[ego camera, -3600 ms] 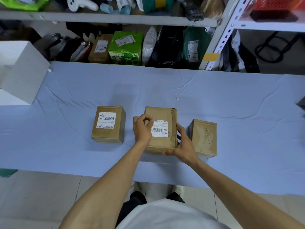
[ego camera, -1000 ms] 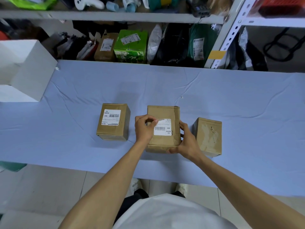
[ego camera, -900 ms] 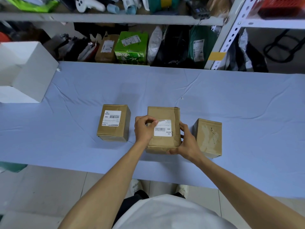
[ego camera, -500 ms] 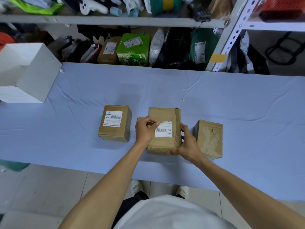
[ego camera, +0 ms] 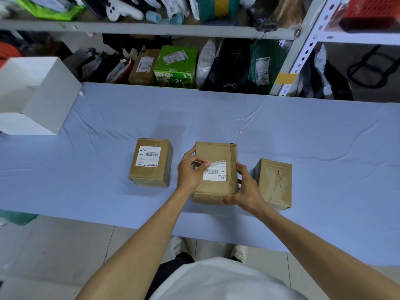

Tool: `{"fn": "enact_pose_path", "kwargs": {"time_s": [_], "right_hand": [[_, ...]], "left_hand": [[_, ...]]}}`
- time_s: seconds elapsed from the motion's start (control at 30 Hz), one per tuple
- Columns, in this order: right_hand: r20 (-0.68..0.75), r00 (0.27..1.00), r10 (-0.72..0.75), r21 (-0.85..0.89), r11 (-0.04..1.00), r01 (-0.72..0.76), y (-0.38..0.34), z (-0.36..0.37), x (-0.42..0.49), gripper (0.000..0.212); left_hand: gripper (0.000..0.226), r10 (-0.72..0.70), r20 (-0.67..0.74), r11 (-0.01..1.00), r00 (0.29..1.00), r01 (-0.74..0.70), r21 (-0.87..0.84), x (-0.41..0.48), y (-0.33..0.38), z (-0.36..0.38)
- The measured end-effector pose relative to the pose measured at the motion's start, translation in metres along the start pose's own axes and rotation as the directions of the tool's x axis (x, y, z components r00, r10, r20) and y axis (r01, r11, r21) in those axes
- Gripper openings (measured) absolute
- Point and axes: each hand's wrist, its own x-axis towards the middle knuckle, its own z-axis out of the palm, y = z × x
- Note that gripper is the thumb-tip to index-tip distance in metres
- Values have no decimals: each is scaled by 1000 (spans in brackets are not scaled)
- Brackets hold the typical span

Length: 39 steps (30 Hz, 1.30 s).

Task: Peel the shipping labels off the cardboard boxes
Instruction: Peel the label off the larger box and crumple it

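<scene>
Three cardboard boxes stand in a row on the blue cloth near the table's front edge. The middle box (ego camera: pixel 216 152) carries a white shipping label (ego camera: pixel 215 173) whose upper left corner is lifted and folded back. My left hand (ego camera: pixel 190 172) pinches that lifted corner between thumb and fingers. My right hand (ego camera: pixel 245 187) grips the box's right side and front corner, steadying it. The left box (ego camera: pixel 151 169) has a flat white label (ego camera: pixel 149 156) on top. The right box (ego camera: pixel 273 182) shows no label, only a scuffed torn patch on its top.
A white open box (ego camera: pixel 41 98) sits at the table's left end. Behind the blue-covered table (ego camera: pixel 303 137) are metal shelves (ego camera: pixel 151 29) packed with parcels, a green carton (ego camera: pixel 176 66) and bags. A white upright post (ego camera: pixel 296 53) stands at the back right.
The label's upper left corner has come away from the middle box and is folded back further under my left fingers. My right hand keeps its hold on the box.
</scene>
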Motion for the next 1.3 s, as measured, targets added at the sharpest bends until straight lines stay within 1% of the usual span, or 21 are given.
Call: {"fn": "enact_pose_path", "kwargs": {"time_s": [0.2,0.37,0.67,0.9,1.13,1.3], "right_hand": [[4,1000,-2,9,1000,2,-1,0,0,114],[5,1000,-9,14,1000,9,-2,-1,-1,113],[14,1000,-12,6,1000,12,-5,-3,-1,112],[11,1000,-13,5,1000,12,-4,-3,-2,112],[3,1000,-7,-5,1000,7,-4,-2,-2,112],[-3,1000,-2,12,1000,2,-4,-2,-1,110]], "left_hand": [[7,-9,7,1000,1000,9,3,2,3,-2],[3,-11,1,1000,1000,11,14,2,5,-1],[6,-21,14,999,1000,20,39,-1,10,0],[5,-28,29,999,999,27,29,-2,13,-1],[8,-45,38,996,998,42,73,-2,16,-1],[4,-56,51,996,997,53,65,-4,17,-1]]}}
